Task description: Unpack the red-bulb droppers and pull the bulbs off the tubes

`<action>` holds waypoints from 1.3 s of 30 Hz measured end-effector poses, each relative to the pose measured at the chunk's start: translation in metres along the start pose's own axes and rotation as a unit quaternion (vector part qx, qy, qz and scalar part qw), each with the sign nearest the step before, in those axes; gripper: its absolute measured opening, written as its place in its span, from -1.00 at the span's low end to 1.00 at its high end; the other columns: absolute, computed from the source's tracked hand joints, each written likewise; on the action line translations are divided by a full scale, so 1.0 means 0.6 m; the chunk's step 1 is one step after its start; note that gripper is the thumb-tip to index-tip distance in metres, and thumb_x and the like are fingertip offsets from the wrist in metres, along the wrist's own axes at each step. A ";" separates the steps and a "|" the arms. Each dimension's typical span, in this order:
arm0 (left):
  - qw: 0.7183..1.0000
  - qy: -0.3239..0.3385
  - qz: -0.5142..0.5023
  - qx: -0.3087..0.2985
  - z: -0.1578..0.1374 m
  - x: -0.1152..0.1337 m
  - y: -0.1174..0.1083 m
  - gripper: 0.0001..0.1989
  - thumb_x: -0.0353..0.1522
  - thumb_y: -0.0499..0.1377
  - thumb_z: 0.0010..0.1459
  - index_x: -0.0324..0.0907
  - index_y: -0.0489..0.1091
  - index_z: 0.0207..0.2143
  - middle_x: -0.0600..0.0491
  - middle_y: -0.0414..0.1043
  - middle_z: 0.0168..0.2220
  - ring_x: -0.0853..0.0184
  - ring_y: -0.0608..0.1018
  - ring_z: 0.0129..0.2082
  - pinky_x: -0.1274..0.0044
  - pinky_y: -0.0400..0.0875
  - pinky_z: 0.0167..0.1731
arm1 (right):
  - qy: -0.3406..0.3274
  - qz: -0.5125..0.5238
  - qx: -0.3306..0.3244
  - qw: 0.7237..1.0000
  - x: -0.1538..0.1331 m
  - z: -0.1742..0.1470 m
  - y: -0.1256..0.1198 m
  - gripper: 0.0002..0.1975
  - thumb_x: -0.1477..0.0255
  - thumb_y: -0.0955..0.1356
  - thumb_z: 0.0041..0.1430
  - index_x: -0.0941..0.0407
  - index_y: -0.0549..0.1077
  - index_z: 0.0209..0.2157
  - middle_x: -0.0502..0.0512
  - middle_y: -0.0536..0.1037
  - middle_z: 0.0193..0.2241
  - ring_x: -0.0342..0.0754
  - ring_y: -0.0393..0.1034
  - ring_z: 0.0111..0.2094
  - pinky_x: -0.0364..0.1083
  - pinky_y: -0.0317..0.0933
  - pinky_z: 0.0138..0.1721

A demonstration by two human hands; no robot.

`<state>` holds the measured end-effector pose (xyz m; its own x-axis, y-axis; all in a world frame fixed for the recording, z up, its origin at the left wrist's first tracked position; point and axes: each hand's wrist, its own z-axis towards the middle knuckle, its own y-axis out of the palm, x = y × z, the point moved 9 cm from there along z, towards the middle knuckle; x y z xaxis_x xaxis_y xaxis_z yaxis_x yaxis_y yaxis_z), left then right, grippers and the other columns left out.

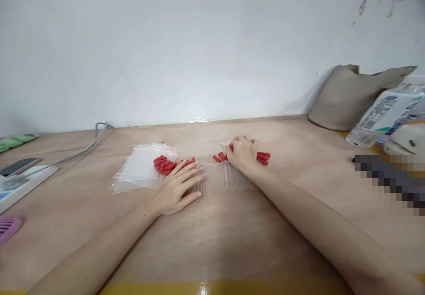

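Note:
A row of thin clear tubes (217, 180) lies side by side on the table. My left hand (177, 186) rests on the row's left end, palm down with its fingers stretched out. Red rubber bulbs (162, 165) lie in a pile beside its fingertips, partly on clear zip bags (137, 171). At the row's far right, my right hand (244, 153) curls over more red bulbs, with red showing between thumb and fingers; how many it grips is hidden. Red bulbs (264, 157) stick out past its right side, and thin pale stems (212, 150) point away on its left.
A grey cable (83, 150) runs to a white power strip (29, 184) on the left, near a phone (20, 166) and a pink slotted object (9, 228). At right stand a grey-brown bag (345, 96) and a clear labelled bottle (381, 113). A white wall (199, 47) bounds the back.

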<state>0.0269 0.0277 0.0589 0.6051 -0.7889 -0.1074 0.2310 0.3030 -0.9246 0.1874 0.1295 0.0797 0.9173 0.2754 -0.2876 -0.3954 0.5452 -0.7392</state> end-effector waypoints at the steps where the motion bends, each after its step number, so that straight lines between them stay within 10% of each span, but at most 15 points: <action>1: 1.000 -0.002 0.005 0.010 -0.001 0.000 -0.003 -0.55 -0.28 0.06 0.15 -0.16 0.17 0.10 -0.06 0.22 0.10 0.16 0.13 0.18 0.16 -0.03 0.15 | 0.003 0.014 0.019 1.000 0.001 -0.004 -0.012 -0.75 0.37 0.22 0.12 0.14 0.47 -0.49 0.18 0.47 -0.33 0.09 0.19 -0.20 0.06 -0.09 -0.22; 8: 0.982 -0.051 0.025 0.178 -0.003 0.017 -0.045 -0.47 -0.39 0.08 0.13 -0.15 0.05 0.16 -0.10 0.15 0.14 0.11 0.17 0.15 0.18 0.11 0.10 | -0.137 0.155 0.059 0.977 0.000 -0.106 -0.106 -0.84 0.37 0.25 0.17 0.06 0.46 -0.36 0.03 0.52 -0.39 -0.04 0.28 -0.30 0.01 -0.06 -0.15; 16: 0.984 0.025 0.039 0.172 0.030 0.090 -0.029 -0.63 -0.40 0.10 0.13 -0.20 0.25 0.02 -0.10 0.31 0.03 0.16 0.29 0.09 0.20 0.17 0.08 | -0.193 0.246 0.027 0.949 -0.009 -0.159 -0.118 -0.89 0.37 0.31 0.11 0.02 0.49 -0.34 0.00 0.53 -0.49 -0.05 0.31 -0.34 0.01 0.07 -0.21; 39: 0.982 0.084 -0.061 0.156 0.021 0.110 -0.028 -0.86 -0.53 0.06 0.11 -0.26 0.35 -0.26 -0.01 0.49 -0.30 0.32 0.48 -0.12 0.38 0.34 0.03 | -0.397 0.076 0.044 0.913 -0.100 -0.205 -0.119 -0.88 0.42 0.28 0.16 0.11 0.42 -0.40 -0.03 0.51 -0.50 -0.13 0.33 -0.35 -0.03 0.04 -0.23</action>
<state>0.0727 -0.0226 0.0718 0.4309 -0.8983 -0.0855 0.5325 0.3296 -0.7796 0.1667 -0.0234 0.0749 0.5420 0.8217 0.1761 -0.5499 0.5052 -0.6651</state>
